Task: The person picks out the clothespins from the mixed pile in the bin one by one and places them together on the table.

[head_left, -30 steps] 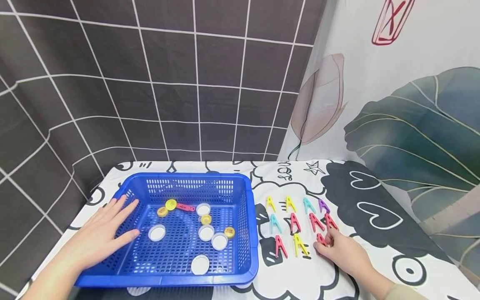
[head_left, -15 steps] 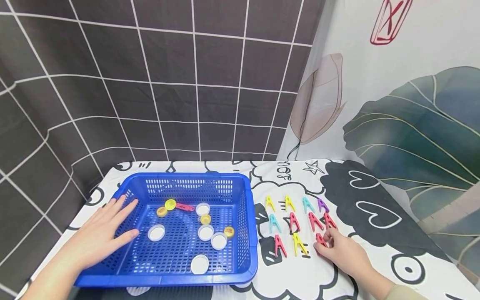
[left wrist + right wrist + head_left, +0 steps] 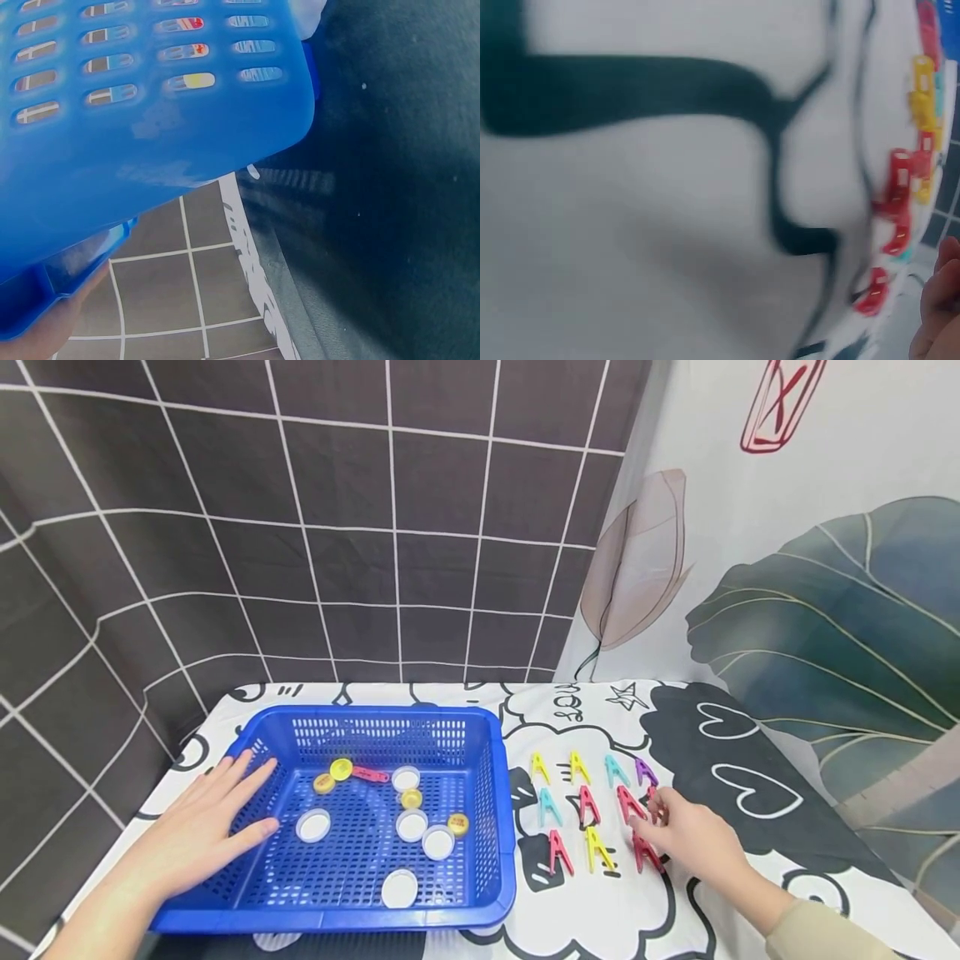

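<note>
My left hand [image 3: 183,831] rests with spread fingers on the left rim of a blue plastic basket [image 3: 337,920]; the left wrist view shows the basket's slotted wall [image 3: 157,142] close up. My right hand [image 3: 697,839] hovers over the right end of rows of clothespins, thumb and forefinger apart. A red clothespin [image 3: 647,853] lies just below the thumb. Another red clothespin [image 3: 630,803] is left of the fingertips, and a further one behind them is partly hidden. In the right wrist view the fingers [image 3: 941,292] show at the right edge, with no clothespin visible in them.
The basket holds several white caps [image 3: 400,889], yellow caps [image 3: 458,824] and a pink strip [image 3: 371,774]. Yellow [image 3: 579,767], turquoise [image 3: 550,807] and purple [image 3: 645,771] clothespins lie on the patterned cloth. A dark gridded curtain [image 3: 435,560] hangs behind.
My right hand has let go of the lower right red clothespin and moved up from it; that clothespin now shows almost whole. The left hand and the basket have not moved.
</note>
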The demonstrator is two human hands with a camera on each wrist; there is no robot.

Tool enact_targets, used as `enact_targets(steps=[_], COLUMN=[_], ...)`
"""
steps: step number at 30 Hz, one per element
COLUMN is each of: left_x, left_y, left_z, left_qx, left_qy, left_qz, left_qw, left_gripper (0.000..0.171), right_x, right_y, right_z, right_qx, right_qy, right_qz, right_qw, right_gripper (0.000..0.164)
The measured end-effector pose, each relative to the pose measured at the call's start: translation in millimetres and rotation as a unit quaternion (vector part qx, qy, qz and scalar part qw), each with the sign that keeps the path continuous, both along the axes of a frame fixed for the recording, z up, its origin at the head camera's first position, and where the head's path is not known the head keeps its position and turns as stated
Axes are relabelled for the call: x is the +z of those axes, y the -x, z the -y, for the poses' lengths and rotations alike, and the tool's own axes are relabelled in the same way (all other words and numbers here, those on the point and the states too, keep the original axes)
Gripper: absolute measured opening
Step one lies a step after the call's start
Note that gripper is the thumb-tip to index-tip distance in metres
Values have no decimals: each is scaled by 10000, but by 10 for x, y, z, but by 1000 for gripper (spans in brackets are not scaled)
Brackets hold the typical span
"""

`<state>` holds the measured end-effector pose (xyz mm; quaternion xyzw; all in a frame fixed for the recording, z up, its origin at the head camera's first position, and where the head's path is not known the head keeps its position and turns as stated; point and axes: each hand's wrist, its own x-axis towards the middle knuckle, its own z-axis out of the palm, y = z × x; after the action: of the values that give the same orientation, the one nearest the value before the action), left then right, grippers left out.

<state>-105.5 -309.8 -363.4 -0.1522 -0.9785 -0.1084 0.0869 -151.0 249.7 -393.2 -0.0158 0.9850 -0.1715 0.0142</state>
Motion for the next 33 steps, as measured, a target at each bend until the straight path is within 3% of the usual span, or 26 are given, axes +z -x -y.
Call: enact_targets(steps=[14,27,33], left_x=[23,45,50], left_y=[-7,-21,-21], left_z=[-7,-13,-20], left_qx=[85,34,59], left_qy=[4,-80,-88], left_qz=[147,72,108], left_qw=[9999,9999,9999], left_gripper=[72,71,71], right_x=[391,572,675], right_y=[271,441,475], right_z=[593,1040,1190], right_qx=[964,1806,1947], right_qy=[451,126,9], right_qz=[-311,-635,-622], right_qw=[9938,9814,9789], right_gripper=[33,35,38])
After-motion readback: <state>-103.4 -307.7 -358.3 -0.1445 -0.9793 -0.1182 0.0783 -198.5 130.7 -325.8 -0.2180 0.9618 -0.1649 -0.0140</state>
